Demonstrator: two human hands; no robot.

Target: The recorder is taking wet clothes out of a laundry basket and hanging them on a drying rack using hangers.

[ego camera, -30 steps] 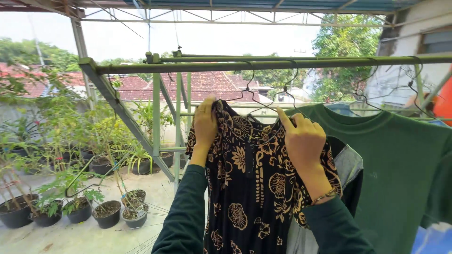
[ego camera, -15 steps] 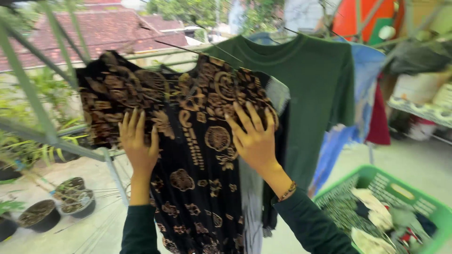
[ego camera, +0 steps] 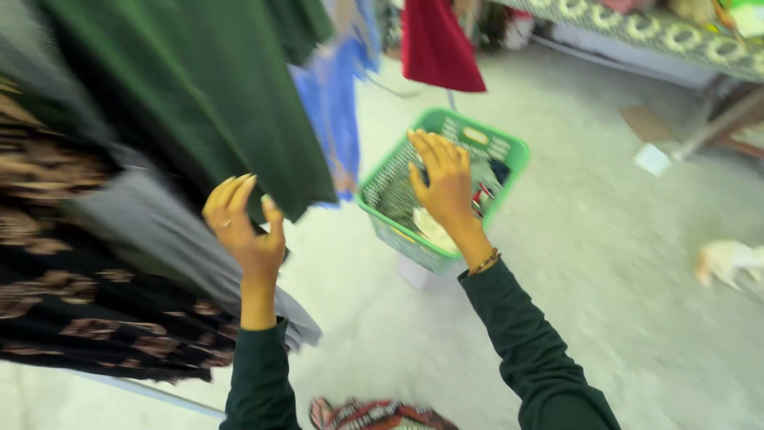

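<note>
My left hand (ego camera: 240, 223) is raised with its fingers spread, holding nothing, just in front of the lower edge of a hanging dark green shirt (ego camera: 191, 87). My right hand (ego camera: 442, 185) is open too, fingers apart, stretched out over a green plastic laundry basket (ego camera: 509, 155) on the concrete floor. Several crumpled clothes lie inside the basket. A black garment with a tan flower print (ego camera: 87, 318) hangs at the left, with a grey garment (ego camera: 151, 231) beside it. The picture is blurred by motion.
A blue cloth (ego camera: 334, 103) and a red cloth (ego camera: 438, 44) hang behind the green shirt. A patterned ledge (ego camera: 652, 32) runs along the top right. A small pale animal (ego camera: 728, 263) is at the right edge. A patterned sandal (ego camera: 374, 416) shows at the bottom.
Both hands have come off the black printed garment. The view has swung down and right from the drying rail to the floor and basket, and my right hand now reaches over the basket.
</note>
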